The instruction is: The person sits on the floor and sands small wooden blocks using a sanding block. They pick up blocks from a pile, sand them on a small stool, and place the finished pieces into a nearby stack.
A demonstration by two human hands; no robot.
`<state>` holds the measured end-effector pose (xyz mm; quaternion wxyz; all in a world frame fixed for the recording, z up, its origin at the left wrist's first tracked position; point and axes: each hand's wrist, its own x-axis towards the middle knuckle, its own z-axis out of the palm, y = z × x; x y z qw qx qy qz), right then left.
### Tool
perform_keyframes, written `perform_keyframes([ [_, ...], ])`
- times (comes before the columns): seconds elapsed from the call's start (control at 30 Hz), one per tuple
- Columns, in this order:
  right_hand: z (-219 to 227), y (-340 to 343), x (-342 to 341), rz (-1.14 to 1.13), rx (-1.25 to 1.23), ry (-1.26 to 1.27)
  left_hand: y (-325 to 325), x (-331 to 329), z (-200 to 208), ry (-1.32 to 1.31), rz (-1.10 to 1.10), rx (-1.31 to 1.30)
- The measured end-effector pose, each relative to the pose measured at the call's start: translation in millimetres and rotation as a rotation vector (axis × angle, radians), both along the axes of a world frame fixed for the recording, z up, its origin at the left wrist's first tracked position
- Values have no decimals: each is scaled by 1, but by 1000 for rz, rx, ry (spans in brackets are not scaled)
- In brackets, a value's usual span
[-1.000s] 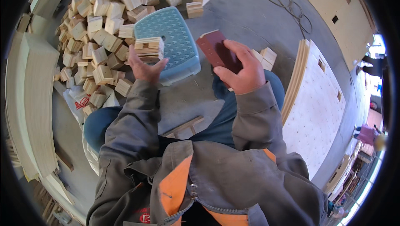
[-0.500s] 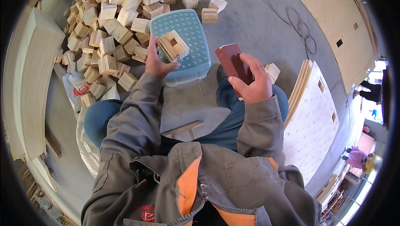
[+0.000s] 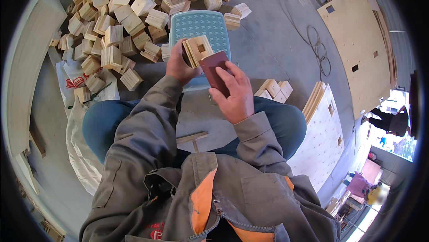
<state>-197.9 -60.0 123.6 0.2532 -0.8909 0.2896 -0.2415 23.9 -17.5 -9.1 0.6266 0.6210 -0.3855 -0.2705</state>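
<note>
My left hand [image 3: 178, 67] is closed around a small plywood block [image 3: 195, 47] with a square hole, held over a light-blue plastic stool [image 3: 201, 22]. In my right hand [image 3: 237, 97] is a flat sanding block [image 3: 211, 68] faced in reddish brown, gripped with the thumb on one side and the fingers across its top. The sanding block's upper end meets the right side of the plywood block. Whether they press together or merely overlap, I cannot tell. My left palm is partly hidden.
A big heap of plywood blocks [image 3: 111, 36] lies at far left beside a white sack [image 3: 80, 130]. Several blocks [image 3: 273, 90] sit by my right knee. Holed plywood sheets [image 3: 319, 135] stand at right, near a cable [image 3: 318, 50]. A T-shaped wooden piece [image 3: 193, 137] lies between my legs.
My right hand has brought the sanding block leftward to the plywood block. My left hand has shifted slightly right, and the view has moved, showing several blocks by my right knee.
</note>
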Motion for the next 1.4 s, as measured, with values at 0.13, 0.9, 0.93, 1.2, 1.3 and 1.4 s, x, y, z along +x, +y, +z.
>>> perform_keyframes([
  [0.13, -17, 10, 24, -1, -92, 66, 11, -8, 7, -97, -20, 7],
  [0.9, -39, -3, 47, -13, -135, 117, 10, -5, -12, -234, 57, 53],
  [0.93, -32, 9, 33, -18, -146, 140, 7, -6, -12, -163, 50, 39],
  [1.2, -28, 15, 24, -38, -192, 137, 8, -13, 2, -174, 68, 61],
  [1.3, -35, -15, 74, -50, -216, 116, 6, -5, -14, -54, 47, -10],
  [1.4, -33, -52, 120, -146, -158, 201, 7, -9, -11, -99, 23, 62],
])
